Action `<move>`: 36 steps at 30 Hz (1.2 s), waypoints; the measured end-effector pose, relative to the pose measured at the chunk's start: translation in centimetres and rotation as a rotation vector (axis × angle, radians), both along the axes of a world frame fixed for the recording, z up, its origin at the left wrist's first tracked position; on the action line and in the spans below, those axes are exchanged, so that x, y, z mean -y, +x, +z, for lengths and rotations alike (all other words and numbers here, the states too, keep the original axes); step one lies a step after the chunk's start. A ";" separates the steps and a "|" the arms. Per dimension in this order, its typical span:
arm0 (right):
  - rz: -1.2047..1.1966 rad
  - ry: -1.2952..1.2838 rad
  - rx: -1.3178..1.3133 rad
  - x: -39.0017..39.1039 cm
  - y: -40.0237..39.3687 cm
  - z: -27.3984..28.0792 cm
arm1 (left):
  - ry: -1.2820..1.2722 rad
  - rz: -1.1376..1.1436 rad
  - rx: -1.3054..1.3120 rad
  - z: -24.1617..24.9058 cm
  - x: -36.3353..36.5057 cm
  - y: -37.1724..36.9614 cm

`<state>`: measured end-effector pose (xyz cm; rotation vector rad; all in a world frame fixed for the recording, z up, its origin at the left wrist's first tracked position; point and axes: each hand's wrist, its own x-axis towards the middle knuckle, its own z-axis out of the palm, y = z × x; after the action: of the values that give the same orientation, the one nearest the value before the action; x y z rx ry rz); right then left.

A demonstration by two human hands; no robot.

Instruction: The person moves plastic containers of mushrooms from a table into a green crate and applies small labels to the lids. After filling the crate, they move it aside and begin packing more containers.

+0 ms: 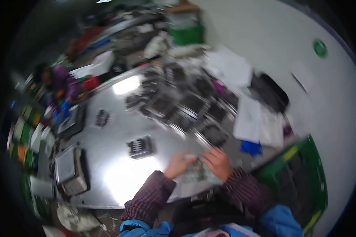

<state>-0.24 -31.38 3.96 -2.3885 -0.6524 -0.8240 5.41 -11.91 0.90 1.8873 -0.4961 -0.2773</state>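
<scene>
My left hand (178, 164) and my right hand (217, 162) come close together over the front edge of a metal table (114, 138). Both have their fingers drawn in around something small and pale between the fingertips, too blurred to name. Below them lies a clear plastic bag or sheet (195, 175) with whitish paper. Left of my left hand is a dark block with pale rows (141, 147). Just beyond my hands, clear-lidded trays of dark pieces (210, 134) lie in a loose pile.
A green crate (322, 177) stands at the right, near white papers (247, 118) and a blue glove (251, 147). Boxes (69, 170) line the table's left edge. Another person in a purple top (65, 81) is at the far left. A smaller dark piece (102, 118) lies farther back.
</scene>
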 end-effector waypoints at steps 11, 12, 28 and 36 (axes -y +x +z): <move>-0.245 0.244 0.010 7.3 -6.8 1.9 | -0.363 -0.260 -0.751 6.3 9.8 -0.5; -0.269 0.245 0.006 8.7 -8.1 3.0 | -0.353 -0.279 -0.763 6.7 11.1 -0.7; -1.180 0.169 -0.743 48.3 -21.2 -7.3 | -0.322 -0.591 -1.106 6.2 28.4 -11.6; -0.835 0.513 -0.760 52.2 -32.7 -6.5 | -0.277 -0.596 -1.109 6.2 32.3 -14.7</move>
<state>-32.97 -83.59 -2.51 -2.1788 0.8021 -0.2396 -9.28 -44.25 7.11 1.0291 -0.2734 -1.4546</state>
